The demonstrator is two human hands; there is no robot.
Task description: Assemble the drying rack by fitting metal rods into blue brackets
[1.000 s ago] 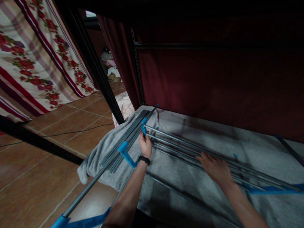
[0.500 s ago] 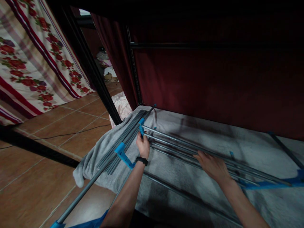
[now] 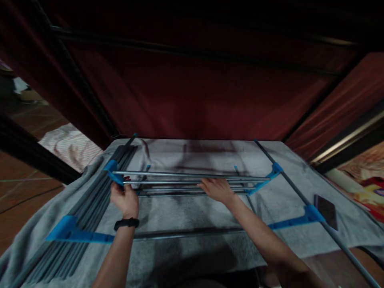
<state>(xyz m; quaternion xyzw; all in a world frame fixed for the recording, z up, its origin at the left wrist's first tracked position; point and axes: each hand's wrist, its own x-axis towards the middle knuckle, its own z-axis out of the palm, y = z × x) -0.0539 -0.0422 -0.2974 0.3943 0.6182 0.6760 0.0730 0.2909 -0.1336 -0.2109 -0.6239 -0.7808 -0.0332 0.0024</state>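
Observation:
My left hand, with a black band on its wrist, is closed around the lower end of a blue plastic bracket. Several grey metal rods run from that bracket across to a matching blue bracket at the right. Partway along them, my right hand is closed over a rod, its fingertips partly hidden. Nearer to me, a larger blue bracket and another blue bracket are joined by a long rod. Long side poles pass through the right-hand brackets.
Loose grey tubes lie bundled at the left on a grey blanket. A dark phone-like slab rests at the right. Black frame posts and a dark red curtain enclose the bed-like surface.
My view has swung to the right, bringing the right brackets and dark slab into sight. Both hands stay on the blue-and-metal rack, the left at its bracket and the right on the rods.

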